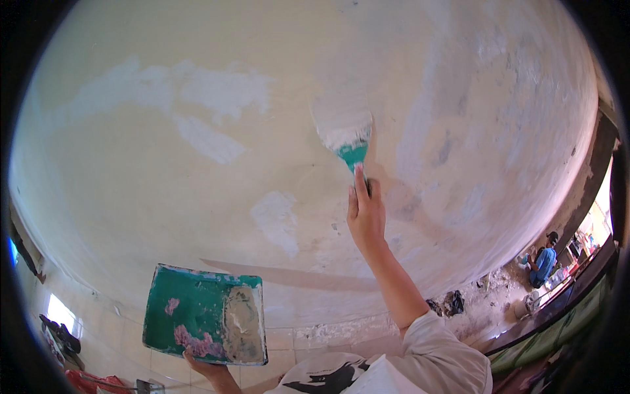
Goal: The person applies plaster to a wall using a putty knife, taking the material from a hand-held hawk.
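Observation:
My right hand (pixel 369 213) grips the handle of a putty knife (pixel 354 152) with a green collar. Its wide blade lies against the wall (pixel 275 157), with pale filler along the lower part of the blade. One finger stretches up along the handle. Lower left, my left hand (pixel 207 368) holds a green tray (pixel 197 302) by its near edge; most of those fingers are hidden beneath it. Greyish paste (pixel 243 322) covers the tray's right side, and pinkish lumps (pixel 197 343) stick to the green part.
White filler patches (pixel 223 92) mark the cream wall. Far right, a person in blue (pixel 543 262) crouches near the wall's foot, by a bucket (pixel 527 305) and dark bags (pixel 453 302). A red item (pixel 98 382) and dark things (pixel 62 335) lie at lower left on the tiled floor (pixel 125 322).

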Demonstrator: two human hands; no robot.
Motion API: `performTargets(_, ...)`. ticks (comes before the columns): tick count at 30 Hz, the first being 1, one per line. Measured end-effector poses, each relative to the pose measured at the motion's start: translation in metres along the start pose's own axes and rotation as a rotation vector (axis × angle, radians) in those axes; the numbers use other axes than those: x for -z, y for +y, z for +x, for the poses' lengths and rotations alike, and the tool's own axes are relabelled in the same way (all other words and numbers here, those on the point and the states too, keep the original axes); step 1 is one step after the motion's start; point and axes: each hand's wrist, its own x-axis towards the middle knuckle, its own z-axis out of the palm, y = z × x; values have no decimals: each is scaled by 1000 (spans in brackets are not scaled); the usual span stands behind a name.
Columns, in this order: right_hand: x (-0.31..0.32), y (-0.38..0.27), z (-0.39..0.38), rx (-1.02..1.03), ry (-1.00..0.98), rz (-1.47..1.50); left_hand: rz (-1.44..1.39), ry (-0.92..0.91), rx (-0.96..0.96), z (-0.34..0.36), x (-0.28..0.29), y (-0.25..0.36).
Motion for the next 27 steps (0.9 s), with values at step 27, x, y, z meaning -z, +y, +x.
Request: performTargets(27, 32, 27, 7, 43, 134, 49, 139, -28, -86, -21, -39, 8)
